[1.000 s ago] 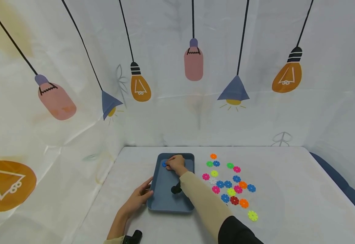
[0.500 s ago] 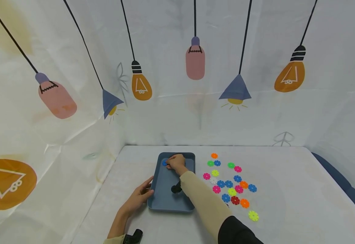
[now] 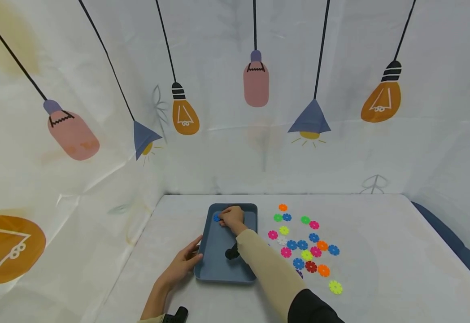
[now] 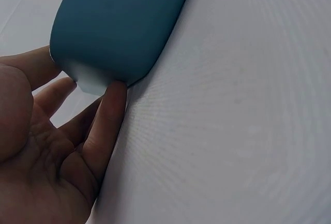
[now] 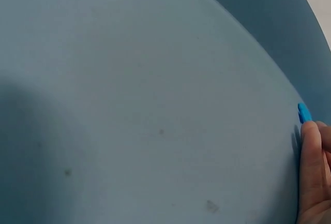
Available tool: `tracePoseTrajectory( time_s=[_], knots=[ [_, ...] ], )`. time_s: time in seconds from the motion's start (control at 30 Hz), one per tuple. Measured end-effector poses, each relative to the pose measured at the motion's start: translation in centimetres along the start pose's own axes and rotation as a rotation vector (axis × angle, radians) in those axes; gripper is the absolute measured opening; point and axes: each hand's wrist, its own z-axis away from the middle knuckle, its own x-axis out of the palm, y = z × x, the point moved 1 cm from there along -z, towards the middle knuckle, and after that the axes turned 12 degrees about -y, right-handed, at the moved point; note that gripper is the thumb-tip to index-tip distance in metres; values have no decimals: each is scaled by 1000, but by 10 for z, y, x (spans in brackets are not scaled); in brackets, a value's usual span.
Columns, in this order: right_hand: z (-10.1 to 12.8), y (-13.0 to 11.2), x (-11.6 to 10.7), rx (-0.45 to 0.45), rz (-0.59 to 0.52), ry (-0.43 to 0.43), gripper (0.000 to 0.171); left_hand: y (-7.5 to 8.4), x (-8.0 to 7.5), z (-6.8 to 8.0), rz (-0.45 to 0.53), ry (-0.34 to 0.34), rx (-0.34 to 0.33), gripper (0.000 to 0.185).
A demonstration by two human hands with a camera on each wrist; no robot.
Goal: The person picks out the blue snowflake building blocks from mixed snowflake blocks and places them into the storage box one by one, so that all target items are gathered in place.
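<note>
A grey-blue tray [image 3: 226, 273] lies on the white table. My right hand [image 3: 233, 216] is over its far part, fingers curled, and pinches a blue notched plastic disc [image 3: 216, 218] close to the far left corner. In the right wrist view that blue disc [image 5: 304, 113] shows at the fingertips, down at the tray floor beside the wall; the fingers hide part of it. My left hand [image 3: 181, 261] rests at the tray's left side. Seen from the left wrist, its fairly straight fingers [image 4: 109, 107] touch the outer wall of the tray [image 4: 119, 22].
Several notched discs in blue, pink, orange, green, yellow, white and red lie scattered right of the tray, such as a dark red disc [image 3: 311, 266] and a yellow disc [image 3: 335, 287]. A dark blue chair back [image 3: 441, 224] stands past the table's right edge.
The view has shifted slightly. My right hand stays at the tray's far left corner with the blue disc, and my left hand keeps its place at the tray's side.
</note>
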Motion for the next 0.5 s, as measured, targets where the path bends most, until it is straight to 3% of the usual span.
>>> tracePoseTrajectory(
  time_s=[0.5],
  knots=[
    [2, 5, -2, -78, -17, -24, 7, 1, 1, 1, 3, 1, 10, 63]
  ],
)
